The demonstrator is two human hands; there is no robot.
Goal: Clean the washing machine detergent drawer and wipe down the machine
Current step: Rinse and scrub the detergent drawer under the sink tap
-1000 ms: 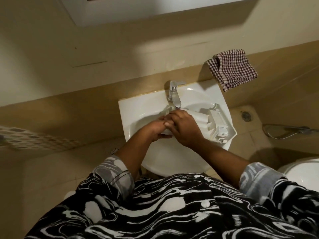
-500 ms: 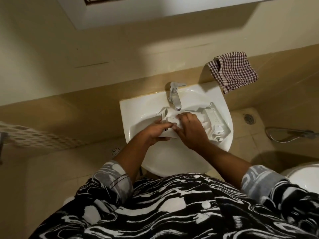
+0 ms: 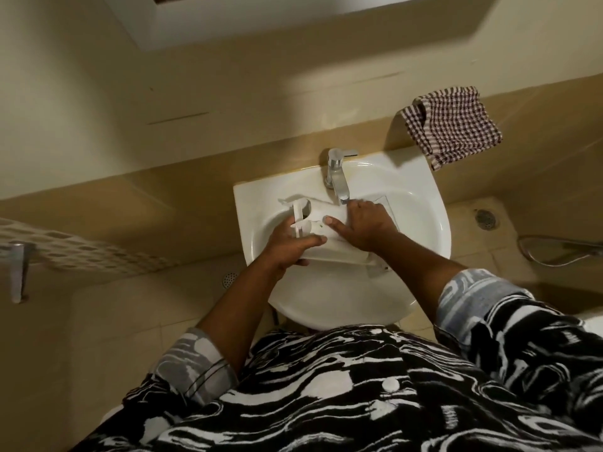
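Now: drawer point(image 3: 339, 254) lies across the sink point(image 3: 424, 190), long axis left to right, just below the tap point(image 3: 337, 177).
Left hand point(image 3: 290, 243) grips its left end, thumb over the top; right hand point(image 3: 365, 226) rests flat on the middle, nearer the tap.

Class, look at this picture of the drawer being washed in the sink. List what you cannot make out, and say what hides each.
Head view:
- Compartments of the detergent drawer: covered by the left hand and right hand.
- Drain of the sink: hidden beneath the drawer.
- Whether the tap runs: too faint to tell.
- End of the hose: cut off by the right edge.
- The washing machine: outside the frame.
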